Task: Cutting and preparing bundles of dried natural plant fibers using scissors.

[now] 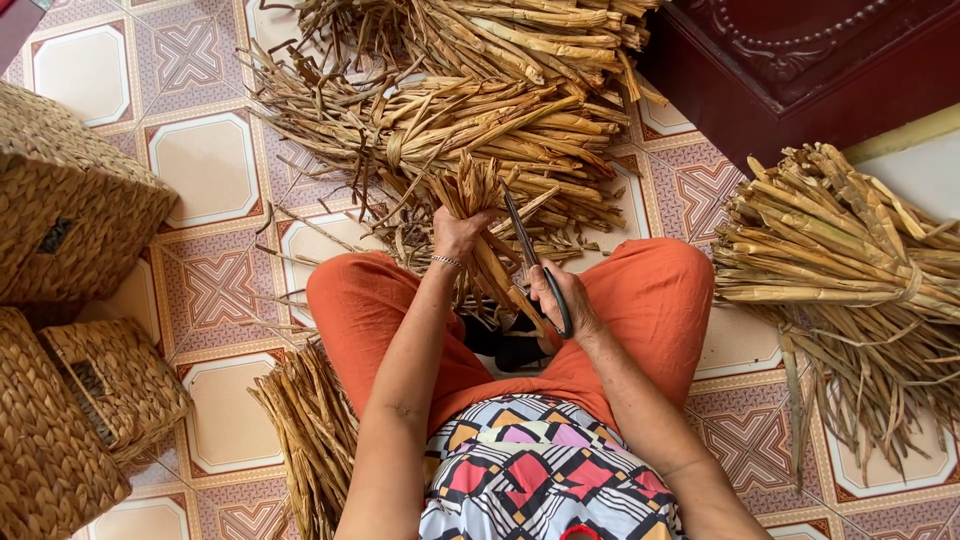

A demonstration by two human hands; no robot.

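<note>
A: What's in each grip?

B: The left hand [457, 232] is clenched round a bunch of dried stalks [478, 205], held above the lap. The right hand [562, 297] is wrapped round the handles of dark scissors [530, 255], blades pointing up beside that bunch.

A: And around?

B: Tied bundles [480, 110] lie on the tiled floor [205, 165]; woven baskets [65, 215] at left.

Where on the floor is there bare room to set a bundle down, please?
Bare tiles lie between the woven baskets and the dried stalk pile. It is crowded ahead of the left hand and the right hand holding scissors.
</note>
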